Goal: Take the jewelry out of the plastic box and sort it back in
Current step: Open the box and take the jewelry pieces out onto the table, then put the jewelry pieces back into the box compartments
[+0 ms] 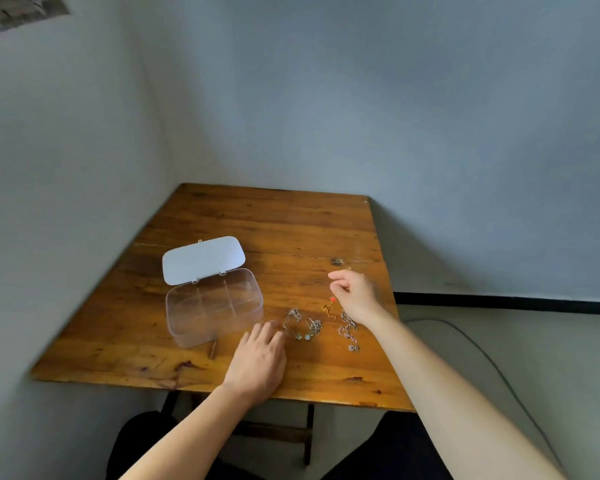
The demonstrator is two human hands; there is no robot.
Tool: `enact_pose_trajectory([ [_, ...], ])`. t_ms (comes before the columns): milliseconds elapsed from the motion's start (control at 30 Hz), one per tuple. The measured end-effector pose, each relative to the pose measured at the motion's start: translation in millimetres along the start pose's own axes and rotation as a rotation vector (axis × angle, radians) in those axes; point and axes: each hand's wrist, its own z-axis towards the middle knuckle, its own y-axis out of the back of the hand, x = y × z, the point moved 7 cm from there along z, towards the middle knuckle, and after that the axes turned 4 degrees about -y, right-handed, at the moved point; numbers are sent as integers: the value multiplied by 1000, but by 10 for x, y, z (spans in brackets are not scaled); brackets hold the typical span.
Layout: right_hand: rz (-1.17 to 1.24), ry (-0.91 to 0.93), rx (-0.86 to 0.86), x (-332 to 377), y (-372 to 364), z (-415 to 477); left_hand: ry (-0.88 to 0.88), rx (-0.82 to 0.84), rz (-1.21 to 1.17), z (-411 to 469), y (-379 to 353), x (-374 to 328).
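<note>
The worktop (257, 216) carries the plastic box (214, 304) just left of the left hand (257, 358), lid open, its compartments seemingly empty. That hand lies flat, fingers loosely together, touching nothing I can make out. The jewelry (303, 325) lies between the two hands: silver chains beside the left fingertips, a gold piece (327, 309) with a red bead under the right hand (355, 294). The right hand's fingertips are pinched together, perhaps on something tiny; I cannot tell. Sorting well means lifting one chain at a time, clear of its neighbours, to avoid tangles. Chain links blur together; piece count is unclear.
</note>
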Motion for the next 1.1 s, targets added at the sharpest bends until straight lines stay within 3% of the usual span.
enact_pose_trajectory([
  [233, 35, 51, -48, -156, 294, -257, 2, -15, 19, 170, -84, -83],
  [367, -13, -59, -51, -563, 179, -493, -18, -36, 1, 284, -108, -170],
  [467, -183, -141, -12, -825, 39, -692, -22, -39, 8, 299, -161, -213],
  [600, -266, 13, -40, -825, -87, -886, -22, -81, -20, 268, -173, -184],
  [733, -193, 151, -206, -770, -63, -1004, -56, -159, -80, 229, -175, -172],
  [1100, -68, 164, -297, -854, -16, -1008, -9, -169, -181, 248, -145, -153],
])
